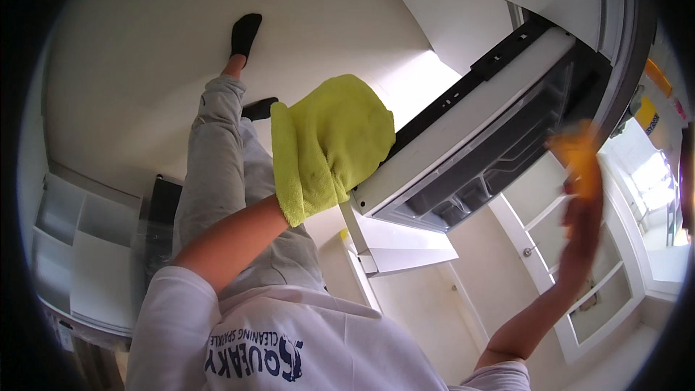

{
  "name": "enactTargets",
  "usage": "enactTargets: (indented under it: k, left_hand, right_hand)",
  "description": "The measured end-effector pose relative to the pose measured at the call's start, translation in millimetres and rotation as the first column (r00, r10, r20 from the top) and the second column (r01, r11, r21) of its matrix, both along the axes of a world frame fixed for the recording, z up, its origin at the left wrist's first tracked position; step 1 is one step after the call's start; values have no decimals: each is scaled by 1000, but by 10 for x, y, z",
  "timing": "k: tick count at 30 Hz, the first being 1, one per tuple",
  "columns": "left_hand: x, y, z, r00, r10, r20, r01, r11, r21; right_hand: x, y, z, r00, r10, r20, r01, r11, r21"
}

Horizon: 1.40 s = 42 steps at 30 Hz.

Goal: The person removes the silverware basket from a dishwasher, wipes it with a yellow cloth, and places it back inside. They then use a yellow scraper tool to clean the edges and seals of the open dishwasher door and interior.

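Note:
My left hand is hidden under a yellow-green cloth (pixel 336 141) that wraps it down to the wrist; the fingers do not show. The cloth is beside the near end of a pulled-out white drawer (pixel 461 119), seemingly close to its side; contact is unclear. A dark metal slide (pixel 483 68) runs along that side. Inside the drawer lies a grey plastic cutlery tray (pixel 456 203) with moulded compartments. My right hand (pixel 583 222), blurred by motion, is raised beyond the drawer. It grips an orange object (pixel 581 155), too smeared to identify.
White cabinet fronts (pixel 467 11) stand above the drawer. Several cleaning items, including a yellow one (pixel 646 114), sit at the far right. A white glass-paned door (pixel 543 228) is behind my right arm. White shelving (pixel 81 250) stands at left. My feet in black footwear (pixel 246 35) are on the pale floor.

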<state>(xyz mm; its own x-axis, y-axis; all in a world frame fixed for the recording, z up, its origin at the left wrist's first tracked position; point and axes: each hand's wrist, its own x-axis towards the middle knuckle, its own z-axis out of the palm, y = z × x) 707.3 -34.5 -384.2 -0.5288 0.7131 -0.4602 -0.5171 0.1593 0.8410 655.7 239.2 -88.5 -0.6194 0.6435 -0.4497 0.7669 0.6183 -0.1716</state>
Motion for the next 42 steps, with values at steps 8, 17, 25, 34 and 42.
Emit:
enactTargets:
  k: [8,17,25,34,42]
  left_hand:
    - [54,-5,5,999,34,26,-35,998,46]
    - [62,-7,25,998,57,25,-58,998,35]
    - [18,7,26,999,48,1,-48,998,33]
    - [22,18,19,999,-11,-43,12,1000,18]
    - [55,32,-2,998,-29,-64,29,1000,1]
  right_hand:
    - [-496,-721,-526,644,425,636,-263,904,-338]
    - [-759,-894,-769,443,486,753,-322,871,-372]
    - [-710,-952,-787,420,538,731,-383,835,-395]
    - [-744,-1052,-789,387,455,802,-339,879,-335]
    - [-801,-1076,-788,415,434,800,-317,893,-320]
